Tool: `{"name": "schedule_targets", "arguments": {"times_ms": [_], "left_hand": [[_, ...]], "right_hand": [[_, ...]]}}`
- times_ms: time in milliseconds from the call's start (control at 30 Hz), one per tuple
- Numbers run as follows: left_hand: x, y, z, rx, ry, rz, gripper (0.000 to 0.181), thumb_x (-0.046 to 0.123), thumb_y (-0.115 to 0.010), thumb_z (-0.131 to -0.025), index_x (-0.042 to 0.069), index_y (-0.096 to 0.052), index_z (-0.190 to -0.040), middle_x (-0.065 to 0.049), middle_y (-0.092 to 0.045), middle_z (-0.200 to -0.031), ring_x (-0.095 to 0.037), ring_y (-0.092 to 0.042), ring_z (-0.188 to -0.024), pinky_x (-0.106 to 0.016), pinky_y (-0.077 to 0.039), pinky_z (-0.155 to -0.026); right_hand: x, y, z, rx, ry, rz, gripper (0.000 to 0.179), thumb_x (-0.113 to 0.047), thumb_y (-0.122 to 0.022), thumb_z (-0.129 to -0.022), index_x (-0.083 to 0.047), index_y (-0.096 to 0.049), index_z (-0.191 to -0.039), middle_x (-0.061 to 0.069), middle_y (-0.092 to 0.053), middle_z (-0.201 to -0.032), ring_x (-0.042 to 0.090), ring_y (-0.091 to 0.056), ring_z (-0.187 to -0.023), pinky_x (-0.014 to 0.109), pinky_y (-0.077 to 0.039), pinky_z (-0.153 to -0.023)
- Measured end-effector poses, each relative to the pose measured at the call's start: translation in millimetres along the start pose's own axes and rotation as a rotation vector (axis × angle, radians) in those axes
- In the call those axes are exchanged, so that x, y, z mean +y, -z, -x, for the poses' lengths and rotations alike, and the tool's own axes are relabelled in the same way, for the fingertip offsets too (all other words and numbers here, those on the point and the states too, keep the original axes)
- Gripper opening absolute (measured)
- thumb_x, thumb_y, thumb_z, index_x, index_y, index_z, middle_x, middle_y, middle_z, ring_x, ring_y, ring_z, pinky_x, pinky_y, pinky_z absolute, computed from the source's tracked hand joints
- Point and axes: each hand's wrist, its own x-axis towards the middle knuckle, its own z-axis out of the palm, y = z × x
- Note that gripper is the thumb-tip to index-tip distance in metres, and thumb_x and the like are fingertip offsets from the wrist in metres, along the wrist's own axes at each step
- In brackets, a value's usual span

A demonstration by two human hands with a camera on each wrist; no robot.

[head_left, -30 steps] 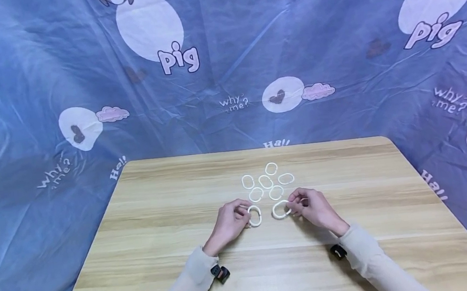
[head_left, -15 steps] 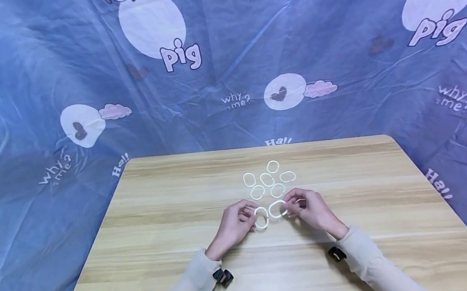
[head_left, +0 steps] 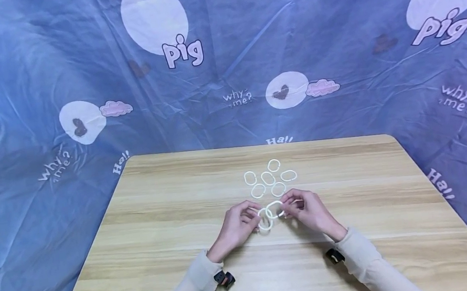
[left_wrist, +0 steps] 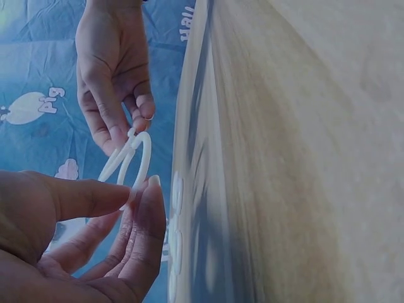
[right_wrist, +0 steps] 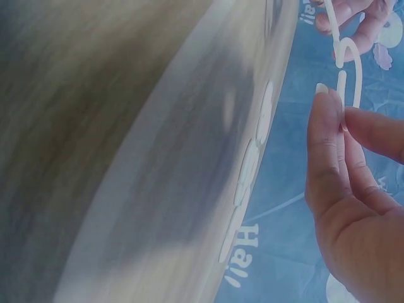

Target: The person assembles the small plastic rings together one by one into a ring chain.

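Note:
Two white oval plastic curtain rings meet between the hands above the table in the head view. My left hand point(head_left: 235, 226) pinches one ring point(head_left: 266, 230) between thumb and fingers. The other ring point(head_left: 272, 202) is pinched by my right hand point(head_left: 311, 211). The two rings overlap in the head view. In the right wrist view, the right ring point(right_wrist: 358, 69) shows a gap in its loop, close to the left ring point(right_wrist: 331, 19). Whether one passes through the other I cannot tell. Several more rings point(head_left: 267, 172) lie loose just beyond the hands.
A wooden table point(head_left: 159, 211) spreads beneath both arms. Behind it and at the sides hangs a blue printed cloth point(head_left: 232, 59). A small black device point(head_left: 334, 255) sits at the right wrist, and another device point(head_left: 224, 279) at the left.
The hands have come closer together, the left moving right. The two rings, apart one second ago, now overlap in the head view. The loose rings have stayed put on the table.

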Motion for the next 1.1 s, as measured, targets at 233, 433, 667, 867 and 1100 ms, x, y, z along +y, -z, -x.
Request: {"name": "schedule_targets", "arguments": {"times_ms": [233,433,667,867,1100], "left_hand": [[0.2,-0.7,-1.7,-0.008,0.012,0.013,0.024,-0.006,-0.070,-0.093,-0.001,-0.070,-0.116,-0.026,-0.075,-0.099,-0.034,-0.076,-0.076,-0.034,-0.067,-0.066],[3.2,-1.1,-1.3,-0.030,0.014,0.023,0.025,-0.005,-0.069,-0.093,-0.001,-0.068,-0.117,-0.026,-0.075,-0.101,-0.035,-0.076,-0.077,-0.037,-0.067,-0.067],[5.4,-2.8,-0.4,-0.037,0.014,0.056,0.026,-0.007,-0.069,-0.092,-0.001,-0.067,-0.117,-0.027,-0.075,-0.102,-0.040,-0.075,-0.079,-0.042,-0.067,-0.069],[4.9,-3.3,1.7,-0.042,0.014,0.060,0.025,-0.006,-0.070,-0.092,0.000,-0.067,-0.116,-0.025,-0.075,-0.102,-0.042,-0.075,-0.081,-0.045,-0.067,-0.071],[1.8,-4.1,2.7,-0.059,0.023,0.060,0.024,-0.005,-0.070,-0.092,0.000,-0.067,-0.115,-0.025,-0.075,-0.102,-0.037,-0.075,-0.079,-0.038,-0.067,-0.069]], "right_hand": [[-2,-3,0.1,0.000,0.000,0.011,0.018,-0.001,-0.073,-0.093,0.006,-0.068,-0.108,0.023,-0.073,-0.094,0.026,-0.076,-0.076,0.038,-0.066,-0.070],[-4,-4,0.9,-0.004,0.001,0.005,0.018,-0.002,-0.074,-0.092,0.005,-0.068,-0.108,0.022,-0.073,-0.095,0.027,-0.075,-0.076,0.036,-0.066,-0.070],[-5,-7,1.9,-0.004,-0.003,0.006,0.019,-0.004,-0.075,-0.092,0.004,-0.069,-0.108,0.021,-0.074,-0.096,0.027,-0.075,-0.076,0.037,-0.065,-0.068],[-3,-10,2.8,-0.002,-0.013,-0.002,0.017,-0.004,-0.075,-0.092,0.003,-0.069,-0.106,0.021,-0.074,-0.094,0.024,-0.076,-0.074,0.038,-0.066,-0.067],[-1,-13,4.1,-0.008,-0.023,0.002,0.014,-0.002,-0.075,-0.092,0.000,-0.070,-0.104,0.018,-0.075,-0.091,0.028,-0.075,-0.073,0.036,-0.065,-0.065]]}}
